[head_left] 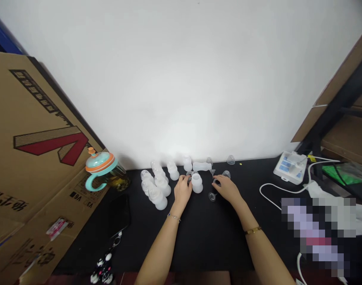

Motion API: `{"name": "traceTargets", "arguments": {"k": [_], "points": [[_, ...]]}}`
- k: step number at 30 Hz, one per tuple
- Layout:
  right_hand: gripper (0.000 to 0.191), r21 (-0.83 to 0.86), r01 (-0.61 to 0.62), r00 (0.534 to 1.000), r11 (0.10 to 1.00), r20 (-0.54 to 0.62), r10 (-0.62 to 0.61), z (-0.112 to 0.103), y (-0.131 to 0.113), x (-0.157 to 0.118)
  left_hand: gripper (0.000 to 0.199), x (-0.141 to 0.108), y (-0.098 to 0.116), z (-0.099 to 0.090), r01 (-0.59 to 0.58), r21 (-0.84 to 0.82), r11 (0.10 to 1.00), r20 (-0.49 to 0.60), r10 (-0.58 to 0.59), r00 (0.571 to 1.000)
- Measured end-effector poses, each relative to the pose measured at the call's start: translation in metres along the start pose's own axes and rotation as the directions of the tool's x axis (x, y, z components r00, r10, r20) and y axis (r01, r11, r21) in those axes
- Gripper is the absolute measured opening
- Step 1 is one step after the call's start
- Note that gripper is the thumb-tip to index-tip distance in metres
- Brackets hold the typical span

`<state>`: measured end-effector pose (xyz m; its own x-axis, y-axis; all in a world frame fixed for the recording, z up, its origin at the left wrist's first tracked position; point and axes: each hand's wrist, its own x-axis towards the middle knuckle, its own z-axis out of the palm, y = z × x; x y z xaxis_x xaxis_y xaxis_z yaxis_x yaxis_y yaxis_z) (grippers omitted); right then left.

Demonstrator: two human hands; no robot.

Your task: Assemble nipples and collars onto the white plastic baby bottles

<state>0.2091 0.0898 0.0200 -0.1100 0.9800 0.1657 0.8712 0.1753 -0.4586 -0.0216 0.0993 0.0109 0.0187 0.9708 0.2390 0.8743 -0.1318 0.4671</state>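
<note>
On the black table, my left hand (182, 190) is beside an upright, uncapped white bottle (197, 183); its curled fingers are at a small clear part (189, 173), and the grip is hard to make out. My right hand (227, 187) has its fingers bent over a small clear piece, partly hidden. A clear funnel-like part (212, 196) lies just below those fingertips. Clear domed caps (231, 159) are behind my right hand. A white bottle lies on its side (202, 166) near the wall. Several capped white bottles (161, 201) stand together left of my left hand.
A teal-lidded jug (109, 172) stands at the left by a large cardboard box (35, 158). In front of it are a black phone (119, 215) and a beaded keychain (103, 269). A white power strip (290, 168) with cables and plastic bags lie at the right.
</note>
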Motion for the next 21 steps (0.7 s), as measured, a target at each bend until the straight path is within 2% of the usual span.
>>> {"name": "traceTargets", "arguments": {"k": [5, 9, 13, 17, 21], "points": [[0.035, 0.008, -0.004, 1.000, 1.000, -0.011, 0.004, 0.000, 0.000, 0.000, 0.031, 0.000, 0.001, -0.002, 0.028, 0.038, 0.999, 0.010, -0.028, 1.000], [0.035, 0.006, -0.007, 1.000, 1.000, -0.004, 0.007, 0.000, 0.000, 0.000, 0.020, 0.000, 0.000, -0.002, 0.015, 0.040, 0.999, 0.002, -0.015, 1.000], [0.035, 0.015, 0.008, 1.000, 1.000, -0.026, -0.007, 0.000, 0.001, 0.001, 0.017, 0.000, -0.002, -0.001, 0.001, 0.022, 1.000, -0.032, -0.001, 0.999], [0.034, 0.026, 0.017, 0.999, 1.000, -0.039, -0.016, -0.001, 0.001, 0.001, 0.017, 0.000, -0.001, -0.003, -0.012, -0.136, 0.991, -0.161, -0.010, 0.987], [0.034, 0.060, 0.025, 0.998, 0.998, -0.056, -0.022, 0.000, 0.000, 0.001, 0.023, -0.002, 0.006, -0.013, -0.082, -0.369, 0.926, -0.367, -0.064, 0.928]]}}
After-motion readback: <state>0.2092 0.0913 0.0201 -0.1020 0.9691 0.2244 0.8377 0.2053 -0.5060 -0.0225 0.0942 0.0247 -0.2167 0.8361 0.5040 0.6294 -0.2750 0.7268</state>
